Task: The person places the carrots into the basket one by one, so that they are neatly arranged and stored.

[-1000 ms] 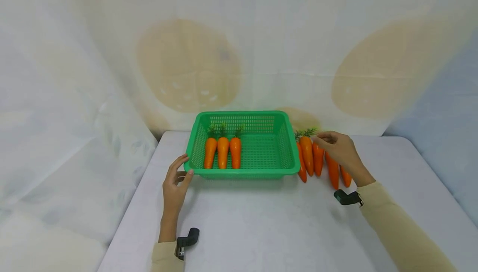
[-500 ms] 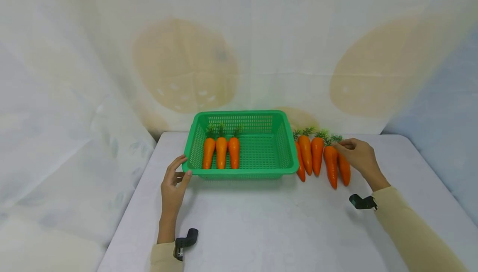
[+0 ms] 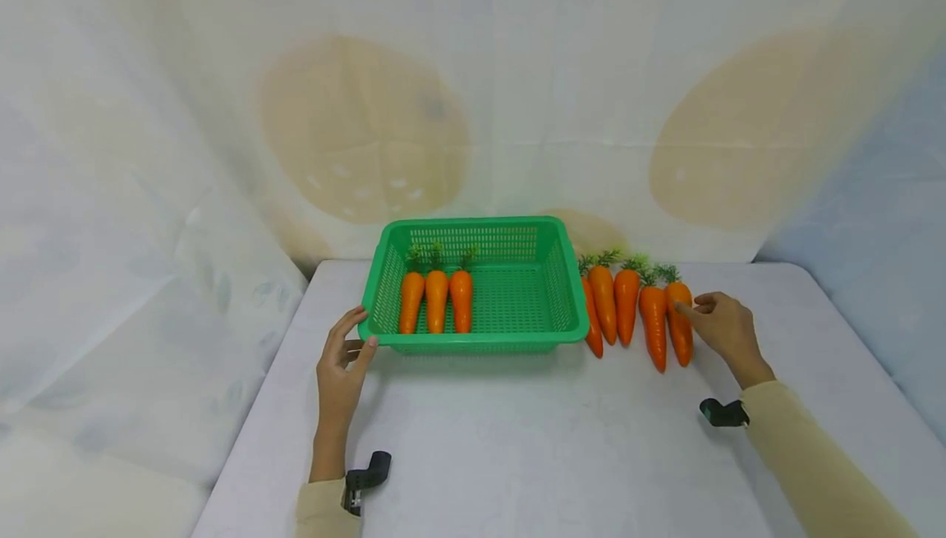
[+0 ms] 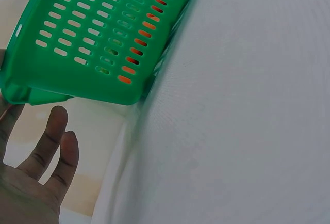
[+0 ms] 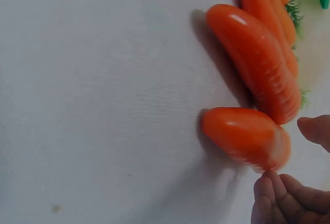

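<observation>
A green plastic basket (image 3: pixel 480 340) stands at the middle back of the table, with three orange carrots (image 3: pixel 437 300) side by side in its left half, green tops to the back. My left hand (image 3: pixel 342 370) holds its front left corner, thumb at the front rim; in the left wrist view two fingers spread free below the rim. Several more carrots (image 3: pixel 654 328) lie in a row right of the basket. My right hand (image 3: pixel 727 331) is at the rightmost carrot (image 5: pixel 242 133), fingertips right at its side, thumb (image 5: pixel 314 131) spread apart beyond its thick end.
A white cloth covers the table (image 3: pixel 517 448). Behind it hangs a pale curtain (image 3: pixel 554 111) with large tan shapes, close to the basket's back. The leftmost loose carrot (image 3: pixel 594 324) is partly hidden by the basket's right wall.
My right hand has moved right and a little toward me, from above the loose carrots' tops to the rightmost carrot's side. The left hand stays at the basket corner.
</observation>
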`<action>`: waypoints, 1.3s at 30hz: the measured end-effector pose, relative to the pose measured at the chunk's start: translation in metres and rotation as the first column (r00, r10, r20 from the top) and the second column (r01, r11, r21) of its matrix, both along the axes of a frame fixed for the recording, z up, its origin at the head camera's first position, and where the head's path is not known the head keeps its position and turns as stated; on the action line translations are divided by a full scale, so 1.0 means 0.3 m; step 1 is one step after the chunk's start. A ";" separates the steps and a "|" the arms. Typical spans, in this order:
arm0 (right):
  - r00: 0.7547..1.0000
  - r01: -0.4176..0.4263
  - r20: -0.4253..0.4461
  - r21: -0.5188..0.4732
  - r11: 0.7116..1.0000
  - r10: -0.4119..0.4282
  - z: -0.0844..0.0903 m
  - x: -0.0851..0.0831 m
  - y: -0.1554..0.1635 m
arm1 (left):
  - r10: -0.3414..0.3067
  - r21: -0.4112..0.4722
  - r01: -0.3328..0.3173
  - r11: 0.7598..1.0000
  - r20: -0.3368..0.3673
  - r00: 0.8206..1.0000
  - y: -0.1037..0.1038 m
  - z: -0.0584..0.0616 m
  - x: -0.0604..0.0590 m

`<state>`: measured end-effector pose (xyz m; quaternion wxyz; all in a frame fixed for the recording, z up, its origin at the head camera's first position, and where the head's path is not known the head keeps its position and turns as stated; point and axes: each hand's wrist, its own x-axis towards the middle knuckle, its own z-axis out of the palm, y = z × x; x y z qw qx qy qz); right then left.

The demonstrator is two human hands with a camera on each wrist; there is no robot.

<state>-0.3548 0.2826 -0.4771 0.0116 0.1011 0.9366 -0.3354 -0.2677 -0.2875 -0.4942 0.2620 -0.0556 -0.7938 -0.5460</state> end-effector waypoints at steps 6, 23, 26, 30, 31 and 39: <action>0.993 0.027 0.112 -0.007 1.000 -0.026 -0.016 0.002 -0.003 | -0.005 0.003 0.005 1.000 -0.010 1.000 0.001 0.007 0.003; 0.981 0.158 0.126 -0.094 0.983 -0.146 -0.046 0.018 0.025 | -0.041 0.026 0.042 0.999 -0.015 0.999 0.038 0.087 0.047; 0.980 0.171 0.122 -0.103 0.980 -0.158 -0.048 0.022 0.025 | -0.030 0.020 0.030 0.999 -0.006 1.000 0.036 0.087 0.051; 0.981 0.179 0.096 -0.104 0.978 -0.169 -0.049 0.026 0.027 | -0.019 0.013 0.019 1.000 -0.001 1.000 0.034 0.088 0.054; 0.981 0.181 0.088 -0.103 0.978 -0.172 -0.048 0.027 0.029 | -0.019 0.012 0.019 1.000 0.000 1.000 0.035 0.088 0.054; 0.982 0.182 0.068 -0.113 0.977 -0.175 0.000 0.040 0.046 | -0.035 0.033 0.035 0.999 -0.005 0.999 0.039 0.085 0.048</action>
